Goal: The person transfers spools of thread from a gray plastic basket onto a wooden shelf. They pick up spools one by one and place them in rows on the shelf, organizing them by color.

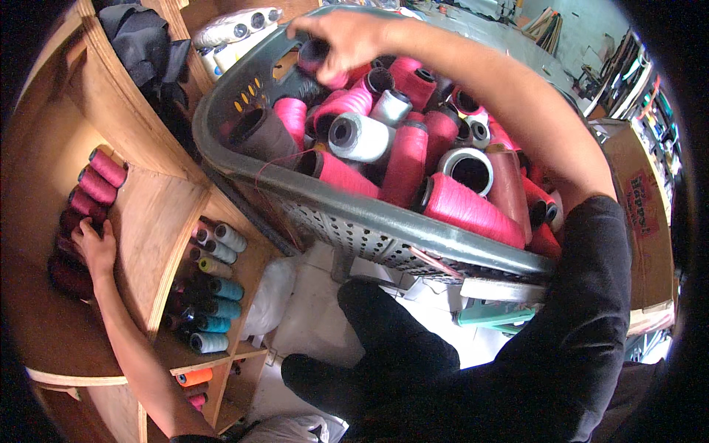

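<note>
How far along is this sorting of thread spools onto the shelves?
Done: a row of magenta spools stands in the shelf compartment, steadied by the left hand. In hand: the right hand grips a pink spool. Left: the grey basket remains heaped.

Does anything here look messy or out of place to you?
Mostly the grey laundry basket: its thread cones lie heaped at every angle, unlike the neat rows on the wooden shelf. A loose red thread trails over the basket rim. Nothing looks damaged or spilled.
</note>
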`<state>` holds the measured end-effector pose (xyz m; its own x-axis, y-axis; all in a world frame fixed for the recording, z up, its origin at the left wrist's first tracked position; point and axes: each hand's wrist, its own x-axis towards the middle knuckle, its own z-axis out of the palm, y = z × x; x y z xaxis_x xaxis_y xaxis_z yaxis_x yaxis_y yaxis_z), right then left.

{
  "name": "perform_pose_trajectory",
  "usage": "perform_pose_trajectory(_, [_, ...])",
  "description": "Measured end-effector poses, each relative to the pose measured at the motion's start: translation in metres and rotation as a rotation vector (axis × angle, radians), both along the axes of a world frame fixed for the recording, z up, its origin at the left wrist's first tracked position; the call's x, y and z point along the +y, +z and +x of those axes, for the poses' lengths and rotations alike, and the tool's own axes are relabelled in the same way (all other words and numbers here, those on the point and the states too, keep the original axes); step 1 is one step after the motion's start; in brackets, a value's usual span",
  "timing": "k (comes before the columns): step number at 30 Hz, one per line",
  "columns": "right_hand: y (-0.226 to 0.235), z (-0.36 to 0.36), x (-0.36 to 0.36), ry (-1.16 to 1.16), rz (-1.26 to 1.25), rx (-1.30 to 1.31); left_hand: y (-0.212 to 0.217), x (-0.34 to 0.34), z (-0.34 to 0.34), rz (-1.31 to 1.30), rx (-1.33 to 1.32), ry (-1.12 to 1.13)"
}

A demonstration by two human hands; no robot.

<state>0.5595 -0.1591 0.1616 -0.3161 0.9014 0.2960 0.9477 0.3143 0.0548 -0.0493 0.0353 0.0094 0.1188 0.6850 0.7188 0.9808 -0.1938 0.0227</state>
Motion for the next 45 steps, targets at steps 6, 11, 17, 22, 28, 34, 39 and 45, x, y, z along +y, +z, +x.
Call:
perform_pose_trajectory(6, [0.114, -0.013, -0.056, -0.034, 0.183, 0.194, -0.005, 0.015, 0.027, 0.013, -0.101, -0.007])
perform_pose_trajectory(11, [0.146, -0.08, -0.074, 0.09, 0.554, -0.171, -0.003, 0.007, 0.036, -0.061, -0.144, 0.027])
perform_pose_trajectory(17, [0.121, -0.218, -0.056, 0.12, 0.189, -0.398, -0.023, 0.022, 0.0, -0.082, -0.074, 0.123])
perform_pose_trajectory(22, [0.09, -0.287, -0.01, 0.189, 0.036, -0.195, -0.013, 0.011, 0.028, -0.294, -0.273, 0.175])
perform_pose_trajectory(28, [0.045, -0.34, 0.062, 0.131, -0.263, 0.251, 0.032, -0.042, 0.092, -0.514, -0.373, 0.223])
perform_pose_trajectory(34, [-0.002, -0.434, 0.122, 0.312, -0.31, 0.562, 0.055, -0.092, 0.102, -0.639, -0.097, 0.243])
perform_pose_trajectory(39, [-0.01, -0.485, 0.11, 0.254, -0.307, 0.441, 0.037, -0.075, 0.101, -0.373, -0.099, -0.243])
perform_pose_trajectory(45, [-0.075, -0.508, 0.179, 0.116, -0.124, 0.616, 0.02, -0.044, 0.119, -0.294, -0.075, -0.096])
